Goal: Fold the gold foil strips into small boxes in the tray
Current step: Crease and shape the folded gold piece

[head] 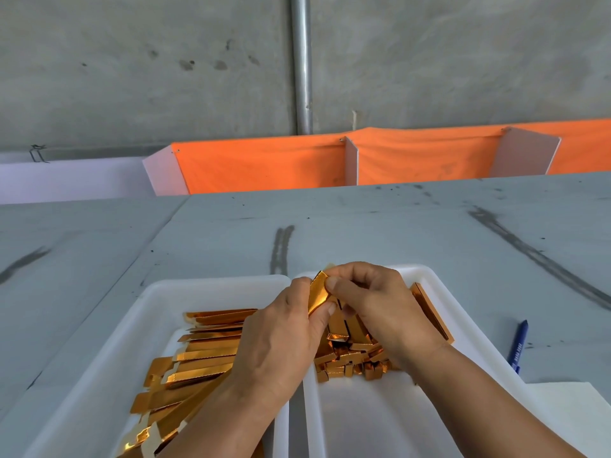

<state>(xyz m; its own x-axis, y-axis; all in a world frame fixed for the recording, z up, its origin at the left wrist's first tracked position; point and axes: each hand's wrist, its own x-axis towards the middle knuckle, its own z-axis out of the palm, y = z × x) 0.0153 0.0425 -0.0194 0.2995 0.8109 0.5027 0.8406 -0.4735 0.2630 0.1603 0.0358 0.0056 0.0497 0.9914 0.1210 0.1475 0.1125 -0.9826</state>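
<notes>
at centre frame, above two white trays, the left hand [281,338] and right hand [377,302] pinch one gold strip [318,292] with curled fingers; flat strips [205,355] fill the left tray [99,358], folded boxes [350,361] the right tray [439,292].

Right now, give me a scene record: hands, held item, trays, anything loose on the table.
left hand: pinches the lower part of a gold foil strip
right hand: pinches the same strip at its upper end
held item: one strip, partly bent, above the gap between the trays
left tray: pile of flat strips
right tray: heap of folded boxes
table: blue pen right of the right tray; white paper near the pen
</notes>
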